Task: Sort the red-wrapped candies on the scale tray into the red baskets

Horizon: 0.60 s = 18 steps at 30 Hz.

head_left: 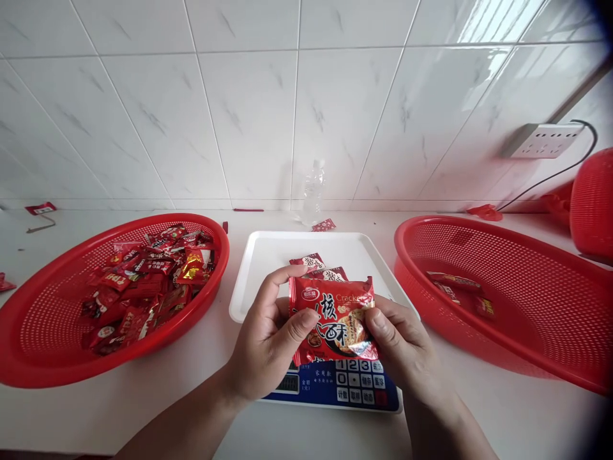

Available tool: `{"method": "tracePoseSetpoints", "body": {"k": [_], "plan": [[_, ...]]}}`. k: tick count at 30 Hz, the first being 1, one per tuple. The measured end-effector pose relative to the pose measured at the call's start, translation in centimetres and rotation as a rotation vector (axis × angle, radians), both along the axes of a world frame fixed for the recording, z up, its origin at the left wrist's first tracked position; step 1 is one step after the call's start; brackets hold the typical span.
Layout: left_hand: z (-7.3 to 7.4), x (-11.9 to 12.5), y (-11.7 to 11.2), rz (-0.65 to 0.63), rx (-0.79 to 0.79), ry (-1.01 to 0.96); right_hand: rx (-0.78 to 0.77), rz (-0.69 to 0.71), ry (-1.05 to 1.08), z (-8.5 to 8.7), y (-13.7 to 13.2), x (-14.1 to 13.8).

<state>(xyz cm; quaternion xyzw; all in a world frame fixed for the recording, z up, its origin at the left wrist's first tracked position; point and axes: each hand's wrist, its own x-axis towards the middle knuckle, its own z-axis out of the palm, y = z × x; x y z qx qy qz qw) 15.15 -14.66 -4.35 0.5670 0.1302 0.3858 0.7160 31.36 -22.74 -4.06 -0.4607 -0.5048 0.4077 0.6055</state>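
Both hands hold one red packet of crackers, its printed front facing me. My left hand grips its left side, thumb across the front. On the right edge my right hand pinches it between thumb and fingers. The packet is above a digital scale, covering part of the blue keypad. Behind it, on the scale's white tray, lie red packets with white labels, partly hidden by the held one.
A red mesh basket heaped with small red snack packets stands at left. Another red basket at right holds a few packets. A clear plastic bottle stands by the tiled wall. A power strip is at upper right.
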Motion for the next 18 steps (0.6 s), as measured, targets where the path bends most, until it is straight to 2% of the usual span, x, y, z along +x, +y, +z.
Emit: {"method": "tracePoseSetpoints", "body": {"k": [7, 10, 12, 15, 17, 18], "plan": [[0.3, 0.1, 0.1, 0.116, 0.071, 0.119, 0.058, -0.042, -0.036, -0.8, 0.4, 0.5], [0.2, 0.0, 0.7, 0.229, 0.158, 0.274, 0.092, -0.191, -0.125, -1.4, 0.8, 0.6], [0.0, -0.1, 1.4, 0.377, 0.315, 0.418, 0.107, -0.364, -0.266, -1.7, 1.1, 0.6], [-0.3, -0.3, 2.3, 0.684, 0.672, 0.541, 0.169, -0.588, -0.568, -1.9, 1.5, 0.7], [-0.4, -0.3, 2.6, 0.778, 0.905, 0.568, 0.243, -0.606, -0.735, -1.8, 1.5, 0.7], [-0.4, -0.3, 2.7, 0.742, 0.991, 0.592, 0.288, -0.552, -0.791, -1.6, 1.5, 0.6]]}}
